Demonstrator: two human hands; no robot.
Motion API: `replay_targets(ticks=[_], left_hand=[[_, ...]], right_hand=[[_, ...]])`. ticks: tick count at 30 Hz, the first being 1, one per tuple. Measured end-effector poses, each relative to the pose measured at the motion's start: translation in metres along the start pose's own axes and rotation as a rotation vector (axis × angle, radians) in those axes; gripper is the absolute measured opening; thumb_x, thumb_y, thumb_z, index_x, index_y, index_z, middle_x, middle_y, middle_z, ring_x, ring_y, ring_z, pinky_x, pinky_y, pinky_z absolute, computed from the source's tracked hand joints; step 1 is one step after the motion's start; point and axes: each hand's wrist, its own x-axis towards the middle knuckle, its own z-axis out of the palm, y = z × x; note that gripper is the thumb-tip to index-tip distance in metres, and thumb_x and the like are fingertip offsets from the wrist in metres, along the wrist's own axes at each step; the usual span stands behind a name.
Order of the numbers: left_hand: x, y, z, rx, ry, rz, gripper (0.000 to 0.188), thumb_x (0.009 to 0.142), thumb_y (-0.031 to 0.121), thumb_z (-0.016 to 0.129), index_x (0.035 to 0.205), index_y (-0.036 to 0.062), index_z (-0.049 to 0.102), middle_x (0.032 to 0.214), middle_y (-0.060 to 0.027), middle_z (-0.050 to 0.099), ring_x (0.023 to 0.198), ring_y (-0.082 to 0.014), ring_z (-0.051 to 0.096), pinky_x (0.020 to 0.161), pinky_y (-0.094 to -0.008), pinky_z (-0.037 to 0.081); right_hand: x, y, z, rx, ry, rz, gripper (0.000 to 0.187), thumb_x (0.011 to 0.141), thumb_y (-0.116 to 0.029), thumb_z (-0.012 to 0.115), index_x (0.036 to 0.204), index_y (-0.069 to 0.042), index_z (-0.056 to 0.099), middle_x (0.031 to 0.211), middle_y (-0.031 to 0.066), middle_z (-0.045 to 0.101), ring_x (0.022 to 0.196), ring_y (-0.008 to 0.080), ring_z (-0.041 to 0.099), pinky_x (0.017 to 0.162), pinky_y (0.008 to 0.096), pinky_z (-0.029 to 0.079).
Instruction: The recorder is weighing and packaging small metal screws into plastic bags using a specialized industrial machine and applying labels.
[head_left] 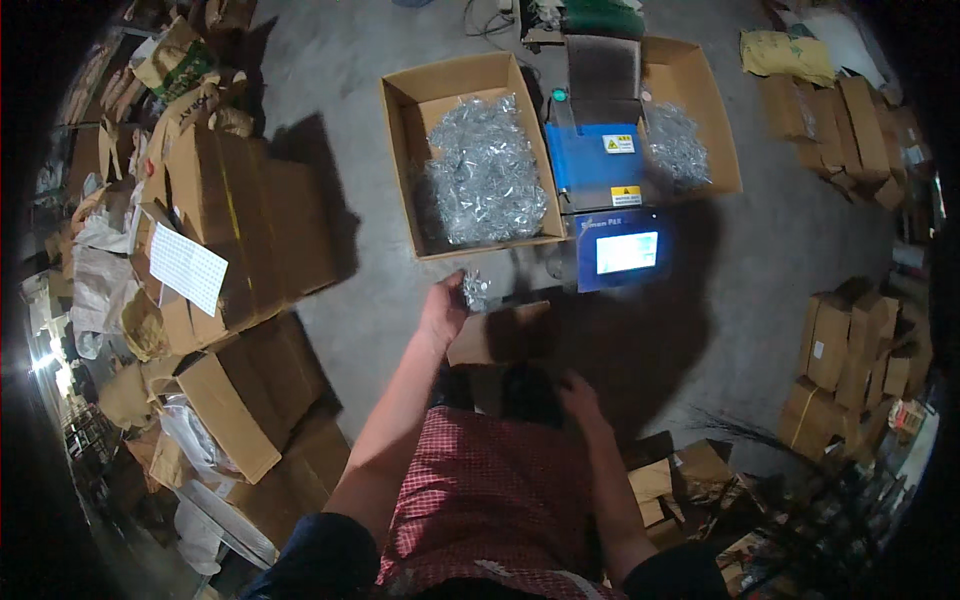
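My left hand (445, 308) is closed around a small bunch of clear plastic pieces (477, 290). It is just in front of an open cardboard box (397, 150) with a big heap of similar shiny clear pieces (485, 175) in it. My right hand (582, 400) is low beside my lap in shadow, its fingers loosely stretched and nothing visible in it. Between my hands and the machine is a smaller brown cardboard box (500, 333), partly dark with shadow.
A blue machine (590, 160) with a lit screen (627, 252) stands right of the box. Another open carton (690, 75) holds more clear pieces behind it. Stacked cartons (250, 230) line the left, with more cartons (840, 340) at right. Dark bristly strands (800, 500) lie at lower right.
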Motion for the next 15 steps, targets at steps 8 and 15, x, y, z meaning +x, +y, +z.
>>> replay_targets(ticks=[8, 15], left_hand=[[-0.030, 0.045, -0.052, -0.166, 0.021, -0.139, 0.018, 0.097, 0.018, 0.047, 0.104, 0.0031, 0.054, 0.094, -0.0115, 0.059, 0.092, -0.0296, 0.059, 0.085, -0.0456, 0.051], [-0.039, 0.111, 0.053, 0.073, -0.168, -0.046, 0.027, 0.100, 0.020, 0.044, 0.115, 0.0002, 0.054, 0.110, -0.0143, 0.062, 0.097, -0.0299, 0.062, 0.090, -0.0412, 0.053]], right_hand=[[-0.023, -0.096, 0.026, 0.425, 0.141, -0.238, 0.043, 0.088, -0.019, 0.064, 0.128, -0.005, 0.059, 0.119, 0.0179, 0.066, 0.111, 0.0287, 0.064, 0.094, 0.0376, 0.048], [-0.155, 0.083, 0.128, 1.211, 0.328, 0.029, 0.042, 0.083, -0.012, 0.068, 0.123, 0.001, 0.062, 0.110, 0.0106, 0.066, 0.095, 0.0211, 0.062, 0.079, 0.0336, 0.053]])
